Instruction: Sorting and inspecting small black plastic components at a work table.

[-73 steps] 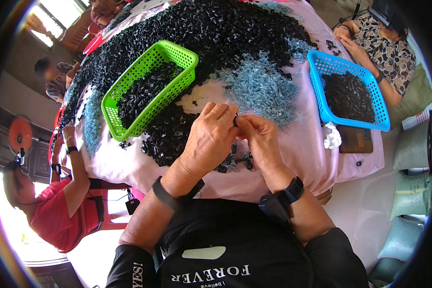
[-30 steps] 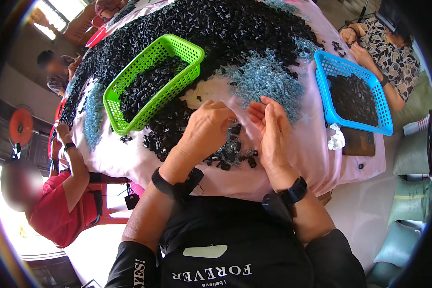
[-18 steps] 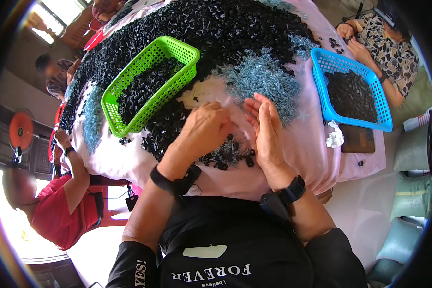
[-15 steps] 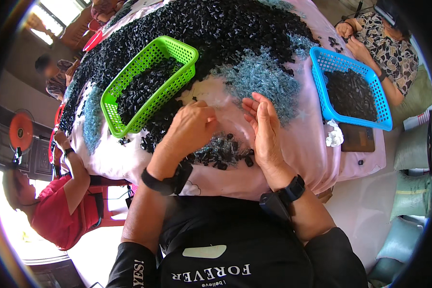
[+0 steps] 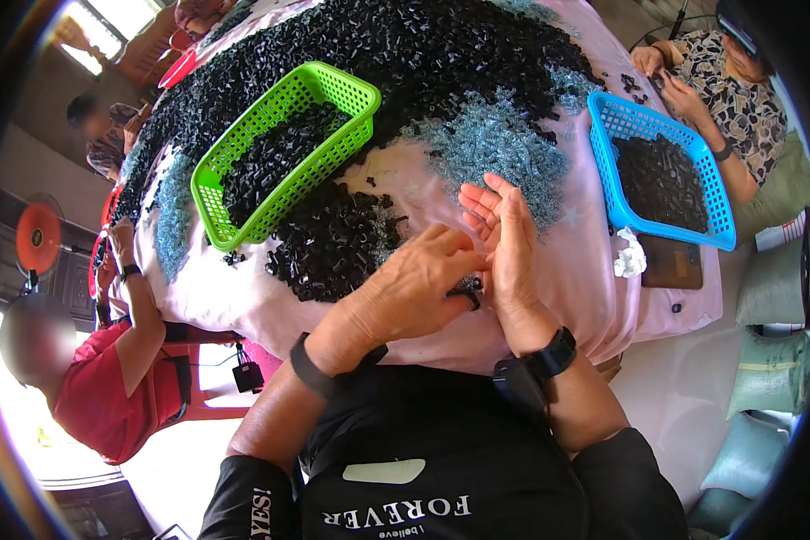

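My left hand (image 5: pixel 414 279) is bent inward, its fingers pinched together against the palm side of my right hand (image 5: pixel 506 238). Whatever the pinch holds is too small or hidden to name. My right hand is turned palm inward, fingers loosely stretched and slightly apart. A small pile of black plastic pieces (image 5: pixel 328 243) lies left of my left hand, with some clear bits mixed in. Beyond my right hand spreads a heap of clear bluish plastic pieces (image 5: pixel 499 139). A green basket (image 5: pixel 355 94) holding black pieces stands to the left.
A large heap of black pieces (image 5: pixel 450 45) covers the far table. To the right stand a blue basket (image 5: pixel 716 211) of dark pieces, crumpled white paper (image 5: pixel 631 257) and a dark flat object (image 5: pixel 677 263). Other people sit around the pink cloth (image 5: pixel 567 297); an orange fan (image 5: pixel 39 236) stands left.
My left hand has moved right and nearer to me, from above the small black pile to my right palm. My right hand has stayed nearly in place.
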Demonstrator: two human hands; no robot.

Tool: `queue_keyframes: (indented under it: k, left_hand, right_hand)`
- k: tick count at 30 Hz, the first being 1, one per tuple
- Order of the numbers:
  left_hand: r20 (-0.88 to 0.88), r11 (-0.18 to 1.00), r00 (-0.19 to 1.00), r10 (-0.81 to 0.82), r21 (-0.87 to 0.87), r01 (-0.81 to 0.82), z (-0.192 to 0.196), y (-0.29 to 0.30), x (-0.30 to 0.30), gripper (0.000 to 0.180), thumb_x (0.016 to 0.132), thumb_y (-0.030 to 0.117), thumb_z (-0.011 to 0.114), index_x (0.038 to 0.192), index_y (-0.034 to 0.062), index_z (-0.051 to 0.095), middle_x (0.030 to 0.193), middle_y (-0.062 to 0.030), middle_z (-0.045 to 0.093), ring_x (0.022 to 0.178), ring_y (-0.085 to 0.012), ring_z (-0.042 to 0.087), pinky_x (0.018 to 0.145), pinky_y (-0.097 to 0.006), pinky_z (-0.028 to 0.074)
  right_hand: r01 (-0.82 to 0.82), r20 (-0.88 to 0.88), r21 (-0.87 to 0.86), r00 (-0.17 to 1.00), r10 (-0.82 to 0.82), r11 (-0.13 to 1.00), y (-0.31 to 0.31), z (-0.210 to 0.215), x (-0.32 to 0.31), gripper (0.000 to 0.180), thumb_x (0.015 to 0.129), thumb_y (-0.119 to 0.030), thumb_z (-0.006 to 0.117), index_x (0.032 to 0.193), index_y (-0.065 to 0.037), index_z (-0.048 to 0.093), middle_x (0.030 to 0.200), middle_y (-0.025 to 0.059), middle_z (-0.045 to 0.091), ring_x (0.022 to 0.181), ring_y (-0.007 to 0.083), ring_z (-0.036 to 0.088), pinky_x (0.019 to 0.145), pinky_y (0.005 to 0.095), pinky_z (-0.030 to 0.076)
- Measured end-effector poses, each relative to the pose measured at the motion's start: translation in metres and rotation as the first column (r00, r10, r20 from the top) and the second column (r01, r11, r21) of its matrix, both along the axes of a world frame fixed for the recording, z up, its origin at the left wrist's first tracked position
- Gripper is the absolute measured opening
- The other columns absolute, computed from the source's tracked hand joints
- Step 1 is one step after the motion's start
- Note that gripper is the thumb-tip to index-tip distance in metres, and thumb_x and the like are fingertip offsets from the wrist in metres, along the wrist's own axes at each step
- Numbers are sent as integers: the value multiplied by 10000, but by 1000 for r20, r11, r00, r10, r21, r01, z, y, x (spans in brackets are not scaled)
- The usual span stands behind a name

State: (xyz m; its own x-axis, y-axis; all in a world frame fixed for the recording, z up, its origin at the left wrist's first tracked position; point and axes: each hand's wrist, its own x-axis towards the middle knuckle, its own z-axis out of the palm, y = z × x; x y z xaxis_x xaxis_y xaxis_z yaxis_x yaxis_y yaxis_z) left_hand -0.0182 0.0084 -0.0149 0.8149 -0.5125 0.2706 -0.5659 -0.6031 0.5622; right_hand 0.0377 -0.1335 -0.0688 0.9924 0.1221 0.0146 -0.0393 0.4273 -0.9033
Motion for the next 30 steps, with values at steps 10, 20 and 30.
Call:
queue_keyframes:
  k: [10,20,30]
  left_hand:
    - [122,990,987,107,77,-117,-14,10,8,132,739,50,704,854,26,645,897,-124,605,881,-342,598,781,-429,517]
    - [184,892,921,342,244,-380,1,37,3,189,699,-43,620,859,47,664,920,-117,640,934,-348,617,835,-448,500]
    - [75,973,985,157,161,-168,-13,-8,4,265,718,56,744,976,42,684,993,-107,646,956,-331,607,863,-436,497]
  right_hand:
    - [11,-18,6,1000,-11,1000,-1,2,0,656,1068,-540,439,1377,36,490,1157,178,664,1084,210,636,953,328,495]
    - [-181,68,116,982,174,977,3,5,-4,736,1049,-624,377,1487,-33,388,1345,174,570,1251,244,554,1097,377,414]
    - [-102,83,188,993,87,977,0,-2,-2,763,1031,-630,439,1482,-16,393,1337,178,577,1218,220,567,1032,348,452]
